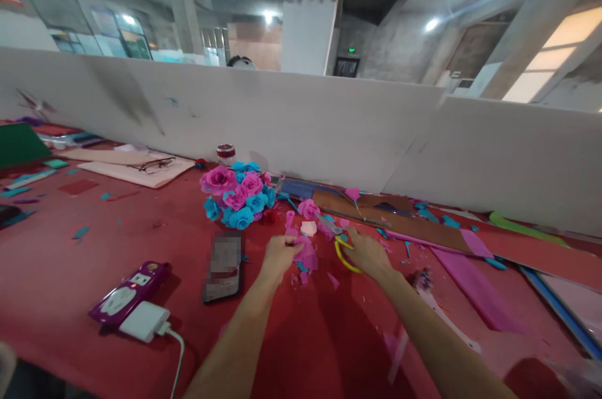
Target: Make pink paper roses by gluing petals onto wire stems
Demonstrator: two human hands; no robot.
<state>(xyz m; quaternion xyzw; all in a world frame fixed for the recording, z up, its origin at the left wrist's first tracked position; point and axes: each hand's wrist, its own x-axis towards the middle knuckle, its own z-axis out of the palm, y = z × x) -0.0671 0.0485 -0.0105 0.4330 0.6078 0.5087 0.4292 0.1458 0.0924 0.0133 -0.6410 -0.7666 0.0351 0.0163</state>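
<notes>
My left hand (279, 255) is closed in a pinch on a piece of pink crepe paper (306, 255) that lies on the red table (70, 273). My right hand (367, 254) grips yellow-handled scissors (339, 243), blades pointing left toward the pink paper. Small pink and blue paper scraps (333, 280) lie scattered around both hands. A single pink paper rose (308, 208) rests just beyond the scissors.
A bouquet of pink and blue paper roses (239, 195) stands behind my left hand. A phone (224, 265) lies to the left, with a purple power strip (129, 292) and white charger (144, 320). Brown and pink sheets (423, 226) lie right. A white partition (329, 129) backs the table.
</notes>
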